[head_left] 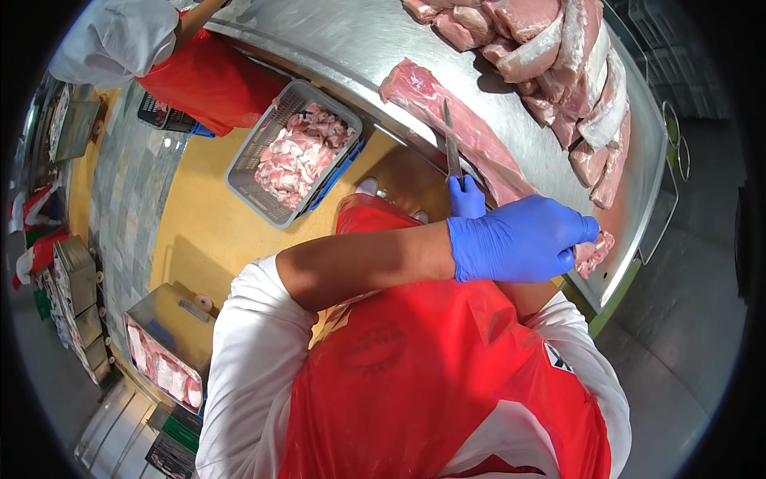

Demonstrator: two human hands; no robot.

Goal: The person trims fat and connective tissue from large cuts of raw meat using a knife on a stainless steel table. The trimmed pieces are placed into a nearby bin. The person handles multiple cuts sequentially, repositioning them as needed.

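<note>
A long pork loin (459, 128) lies along the near edge of the steel table (363, 40). My left hand (519, 239), in a blue glove, reaches across to the right and is closed over the loin's near end. Some pink meat (592, 254) shows just past its fingers; the join to the loin is hidden under the hand. My right hand (467, 198), also gloved in blue, sits below and left of it, my arms crossed. It grips a knife (451, 140) by the handle, blade pointing away from me beside the loin's left edge.
Thick pork cuts (550, 64) are heaped at the table's far right. A grey crate (247, 164) of trimmings stands on the floor at left. Another person's red apron (211, 84) is beyond it. A metal bin (171, 319) of meat stands at lower left.
</note>
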